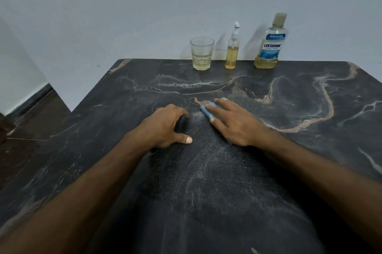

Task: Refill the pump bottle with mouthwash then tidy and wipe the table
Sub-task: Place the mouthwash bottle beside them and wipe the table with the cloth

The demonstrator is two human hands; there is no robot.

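Observation:
A blue cloth [208, 110] lies on the dark marble table [206, 181] near its middle. My right hand [233, 123] presses flat on the cloth, fingers spread over it. Just to the left, my left hand [165, 126] is curled around a small dark object [182, 123], thumb resting on the tabletop; I cannot tell what the object is. Along the far edge stand a pump bottle [232, 51] filled with yellow liquid, pump fitted, and a capped Listerine mouthwash bottle [270, 43] with a little yellow liquid at its bottom.
A clear drinking glass [201, 53] holding some pale liquid stands left of the pump bottle at the far edge. A grey wall rises directly behind the table. Dark floor shows past the table's left edge [88, 96].

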